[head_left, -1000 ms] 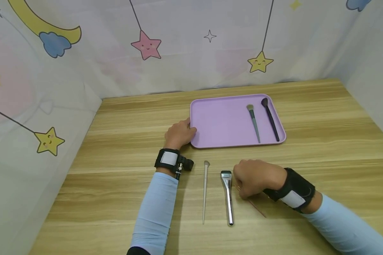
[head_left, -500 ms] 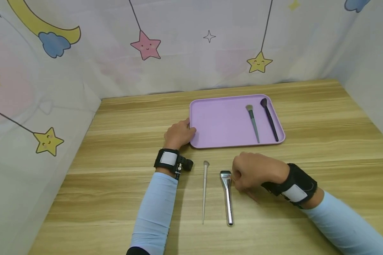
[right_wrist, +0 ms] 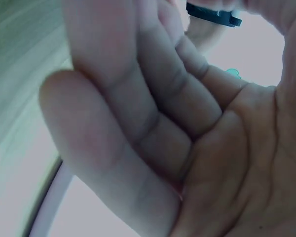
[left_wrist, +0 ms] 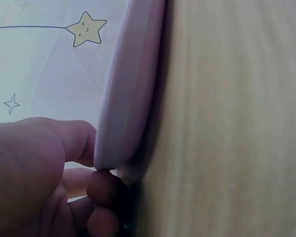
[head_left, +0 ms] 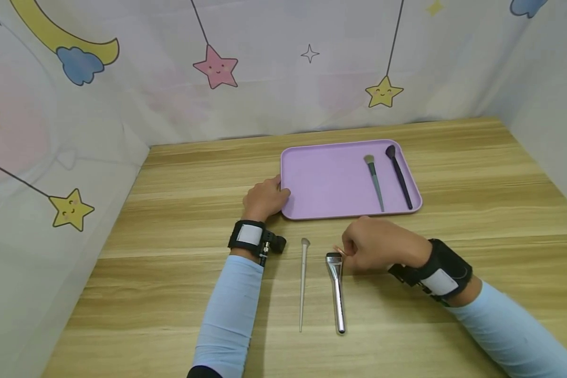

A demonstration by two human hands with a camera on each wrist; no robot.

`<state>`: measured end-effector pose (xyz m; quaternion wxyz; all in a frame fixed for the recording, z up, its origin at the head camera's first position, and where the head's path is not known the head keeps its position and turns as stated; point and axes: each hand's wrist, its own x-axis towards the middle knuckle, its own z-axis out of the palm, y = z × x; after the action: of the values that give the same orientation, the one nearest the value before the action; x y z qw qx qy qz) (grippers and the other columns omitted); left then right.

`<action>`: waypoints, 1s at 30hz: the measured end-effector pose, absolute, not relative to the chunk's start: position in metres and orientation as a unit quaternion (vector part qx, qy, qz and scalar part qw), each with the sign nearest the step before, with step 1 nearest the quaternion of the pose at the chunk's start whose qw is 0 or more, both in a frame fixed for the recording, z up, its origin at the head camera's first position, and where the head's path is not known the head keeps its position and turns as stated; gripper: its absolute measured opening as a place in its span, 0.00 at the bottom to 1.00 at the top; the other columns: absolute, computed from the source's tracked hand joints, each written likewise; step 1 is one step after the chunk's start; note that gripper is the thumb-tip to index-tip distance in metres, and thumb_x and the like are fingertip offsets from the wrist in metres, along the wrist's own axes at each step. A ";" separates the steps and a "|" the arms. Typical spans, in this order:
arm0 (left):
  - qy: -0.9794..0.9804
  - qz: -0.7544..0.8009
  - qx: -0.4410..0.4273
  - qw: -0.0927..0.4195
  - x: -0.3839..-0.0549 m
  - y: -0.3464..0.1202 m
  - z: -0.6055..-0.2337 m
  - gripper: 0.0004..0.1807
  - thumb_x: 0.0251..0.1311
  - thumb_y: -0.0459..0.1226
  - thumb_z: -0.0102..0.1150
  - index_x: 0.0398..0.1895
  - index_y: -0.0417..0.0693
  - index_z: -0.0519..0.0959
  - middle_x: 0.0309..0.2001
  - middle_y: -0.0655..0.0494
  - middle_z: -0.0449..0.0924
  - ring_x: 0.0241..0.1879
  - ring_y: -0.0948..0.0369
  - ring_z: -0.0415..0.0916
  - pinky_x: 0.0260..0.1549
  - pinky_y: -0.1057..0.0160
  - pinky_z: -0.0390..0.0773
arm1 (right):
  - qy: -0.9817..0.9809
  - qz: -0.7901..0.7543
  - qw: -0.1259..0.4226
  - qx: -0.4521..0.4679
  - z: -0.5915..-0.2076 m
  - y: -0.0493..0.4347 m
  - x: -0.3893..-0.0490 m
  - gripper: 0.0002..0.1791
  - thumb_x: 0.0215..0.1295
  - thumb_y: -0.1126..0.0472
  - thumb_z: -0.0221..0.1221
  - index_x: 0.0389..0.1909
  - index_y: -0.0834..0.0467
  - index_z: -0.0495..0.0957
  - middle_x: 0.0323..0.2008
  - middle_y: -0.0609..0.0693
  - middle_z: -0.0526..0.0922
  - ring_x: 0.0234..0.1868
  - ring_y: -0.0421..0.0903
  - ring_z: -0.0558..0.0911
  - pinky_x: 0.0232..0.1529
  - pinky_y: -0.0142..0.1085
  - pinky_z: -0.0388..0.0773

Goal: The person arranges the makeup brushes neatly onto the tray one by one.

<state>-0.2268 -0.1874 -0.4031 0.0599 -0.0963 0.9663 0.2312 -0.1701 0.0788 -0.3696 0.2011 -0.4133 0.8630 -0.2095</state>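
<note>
In the head view my left hand [head_left: 264, 199] grips the left edge of a purple tray [head_left: 323, 184]. The left wrist view shows its thumb and fingertips on either side of the tray rim [left_wrist: 126, 98]. My right hand [head_left: 380, 244] pinches a thin copper-coloured makeup brush [head_left: 338, 250], most of it hidden by the hand. That hand is just right of a silver makeup brush [head_left: 337, 294] with a flat dark head. A slim pale makeup brush [head_left: 303, 286] lies left of the silver one. The right wrist view shows the palm and curled fingers [right_wrist: 84, 128].
A green-handled brush [head_left: 375, 184] and a black brush [head_left: 399, 178] lie side by side in the tray's right part. The wooden table [head_left: 179, 199] is backed by a white curtain [head_left: 274, 105] with stars and a moon.
My right hand has picked up the thin copper-coloured makeup brush from the table and moved slightly away from me, towards the tray. My left hand stays on the tray edge.
</note>
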 end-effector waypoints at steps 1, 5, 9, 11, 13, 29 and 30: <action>0.966 0.231 -0.096 0.059 -0.227 -0.187 -0.403 0.34 0.67 0.49 0.47 0.77 0.57 0.64 0.67 0.48 0.74 0.48 0.48 0.73 0.42 0.48 0.73 | 0.864 -0.212 0.199 -0.410 -0.369 0.079 -0.171 0.13 0.56 0.59 0.65 0.15 0.50 0.76 0.15 0.38 0.71 0.16 0.36 0.68 0.19 0.32 0.66; 0.967 0.231 -0.095 0.057 -0.227 -0.187 -0.404 0.34 0.67 0.49 0.47 0.77 0.57 0.65 0.66 0.48 0.74 0.47 0.48 0.73 0.42 0.48 0.73 | 0.872 -0.225 0.192 -0.389 -0.368 0.078 -0.174 0.10 0.57 0.58 0.65 0.19 0.51 0.79 0.18 0.41 0.75 0.18 0.38 0.71 0.21 0.35 0.70; 0.967 0.230 -0.094 0.057 -0.227 -0.187 -0.403 0.34 0.67 0.49 0.47 0.77 0.57 0.65 0.66 0.48 0.74 0.48 0.48 0.73 0.42 0.48 0.73 | 0.881 -0.240 0.182 -0.365 -0.367 0.078 -0.178 0.07 0.58 0.59 0.65 0.22 0.53 0.81 0.17 0.42 0.76 0.18 0.39 0.72 0.21 0.36 0.70; 0.967 0.230 -0.093 0.058 -0.226 -0.187 -0.403 0.34 0.67 0.49 0.47 0.77 0.57 0.65 0.66 0.48 0.74 0.49 0.48 0.73 0.43 0.47 0.73 | 0.884 -0.248 0.173 -0.357 -0.368 0.078 -0.179 0.06 0.58 0.60 0.65 0.22 0.53 0.82 0.17 0.42 0.76 0.18 0.40 0.72 0.20 0.36 0.70; 0.967 0.229 -0.093 0.058 -0.227 -0.187 -0.403 0.34 0.67 0.50 0.47 0.77 0.57 0.65 0.66 0.48 0.74 0.50 0.48 0.74 0.43 0.47 0.73 | 0.885 -0.259 0.165 -0.349 -0.368 0.078 -0.181 0.06 0.58 0.60 0.64 0.23 0.54 0.82 0.16 0.43 0.76 0.17 0.40 0.72 0.20 0.36 0.70; 0.968 0.225 -0.093 0.058 -0.227 -0.187 -0.402 0.34 0.67 0.49 0.47 0.77 0.57 0.65 0.66 0.47 0.74 0.48 0.48 0.74 0.41 0.48 0.74 | 0.892 -0.292 0.119 -0.324 -0.372 0.079 -0.192 0.05 0.59 0.63 0.63 0.30 0.60 0.86 0.18 0.42 0.81 0.19 0.40 0.75 0.25 0.37 0.72; 0.968 0.225 -0.093 0.058 -0.227 -0.187 -0.402 0.34 0.67 0.49 0.47 0.77 0.57 0.65 0.66 0.47 0.74 0.48 0.48 0.74 0.41 0.47 0.74 | 0.892 -0.292 0.116 -0.325 -0.373 0.080 -0.193 0.05 0.59 0.63 0.63 0.30 0.60 0.86 0.18 0.41 0.80 0.19 0.40 0.76 0.25 0.37 0.72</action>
<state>-0.2267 -0.1874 -0.4025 0.0579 -0.0928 0.9683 0.2246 -0.1926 0.0799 -0.3727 0.1159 -0.3245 0.8920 -0.2924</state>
